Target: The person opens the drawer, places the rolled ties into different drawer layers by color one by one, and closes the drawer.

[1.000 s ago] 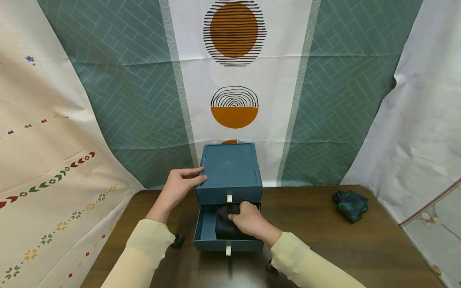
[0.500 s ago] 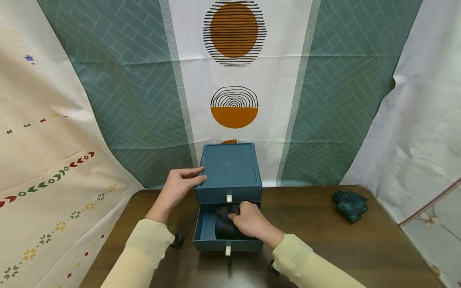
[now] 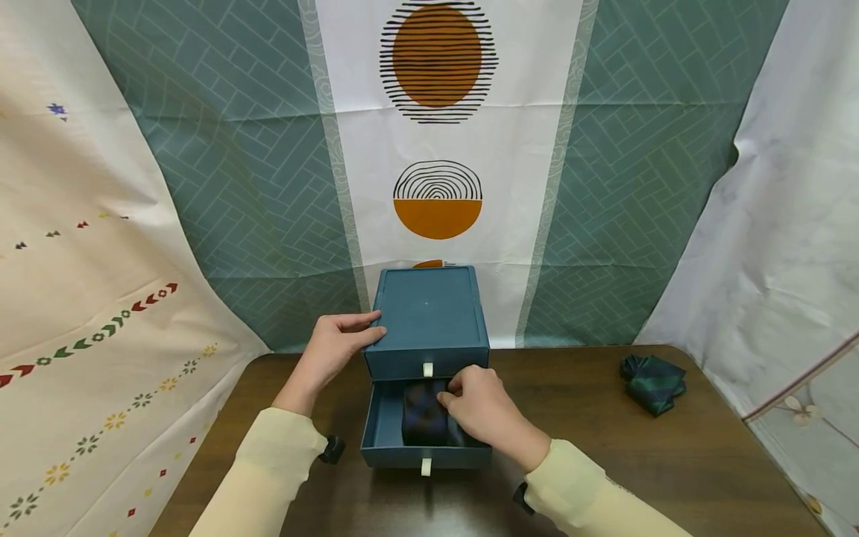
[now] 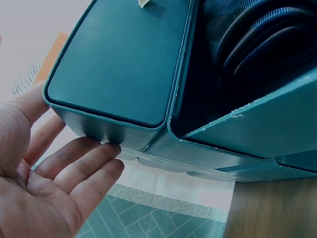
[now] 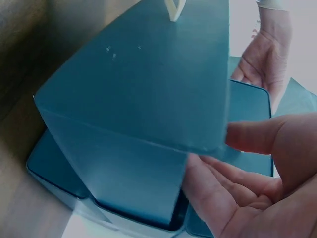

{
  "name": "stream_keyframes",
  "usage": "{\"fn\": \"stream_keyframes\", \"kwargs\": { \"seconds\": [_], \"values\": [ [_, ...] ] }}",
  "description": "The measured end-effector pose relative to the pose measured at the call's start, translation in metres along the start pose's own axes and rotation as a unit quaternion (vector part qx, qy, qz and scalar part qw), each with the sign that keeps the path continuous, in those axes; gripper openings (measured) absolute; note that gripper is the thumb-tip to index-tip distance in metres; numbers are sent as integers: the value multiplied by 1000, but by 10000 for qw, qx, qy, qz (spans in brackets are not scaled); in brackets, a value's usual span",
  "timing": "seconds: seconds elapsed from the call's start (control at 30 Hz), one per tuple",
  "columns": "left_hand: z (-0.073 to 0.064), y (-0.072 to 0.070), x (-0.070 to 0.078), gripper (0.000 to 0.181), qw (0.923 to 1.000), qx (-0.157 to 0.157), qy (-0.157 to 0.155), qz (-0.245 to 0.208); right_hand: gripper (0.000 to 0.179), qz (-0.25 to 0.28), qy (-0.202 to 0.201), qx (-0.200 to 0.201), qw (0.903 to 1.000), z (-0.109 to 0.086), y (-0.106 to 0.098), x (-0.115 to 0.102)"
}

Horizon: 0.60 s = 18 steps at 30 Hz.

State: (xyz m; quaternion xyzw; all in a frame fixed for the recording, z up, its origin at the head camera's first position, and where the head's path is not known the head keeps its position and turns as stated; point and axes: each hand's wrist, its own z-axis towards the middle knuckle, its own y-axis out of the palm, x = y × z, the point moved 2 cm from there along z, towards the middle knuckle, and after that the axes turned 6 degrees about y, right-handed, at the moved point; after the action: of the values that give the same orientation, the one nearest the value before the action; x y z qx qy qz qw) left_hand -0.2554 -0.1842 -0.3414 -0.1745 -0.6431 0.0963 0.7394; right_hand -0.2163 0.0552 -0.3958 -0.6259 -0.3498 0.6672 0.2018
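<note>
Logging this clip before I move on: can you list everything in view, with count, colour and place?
drawer box: one, teal, at the back middle of the table, lower drawer pulled open.
pull tabs: two, cream, one on each drawer front.
dark folded cloth: one, navy, inside the open drawer.
green cloth: one, dark green striped, folded, on the table at the right.
table: one, dark brown wood.
backdrop cloths: teal patterned with a white and orange panel, cream at left, white at right.
left hand: rests on the box's left top edge.
right hand: in the open drawer, on the dark folded cloth.
</note>
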Motion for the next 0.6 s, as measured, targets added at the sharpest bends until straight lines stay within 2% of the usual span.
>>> {"fn": "stream_keyframes", "kwargs": {
  "seconds": [0.13, 0.23, 0.6],
  "values": [
    [-3, 0, 3, 46, 10000, -43, -28, -24, 12, 140, -231, 188, 9995, -4, -6, -2],
    [-3, 1, 2, 45, 10000, -43, -28, -36, 8, 396, -357, 98, 9985, -9, -9, -3],
    [-3, 1, 3, 46, 10000, 18, -7, -41, 10, 1101, -510, -893, 9886, -30, -6, -8]
  ]
}}
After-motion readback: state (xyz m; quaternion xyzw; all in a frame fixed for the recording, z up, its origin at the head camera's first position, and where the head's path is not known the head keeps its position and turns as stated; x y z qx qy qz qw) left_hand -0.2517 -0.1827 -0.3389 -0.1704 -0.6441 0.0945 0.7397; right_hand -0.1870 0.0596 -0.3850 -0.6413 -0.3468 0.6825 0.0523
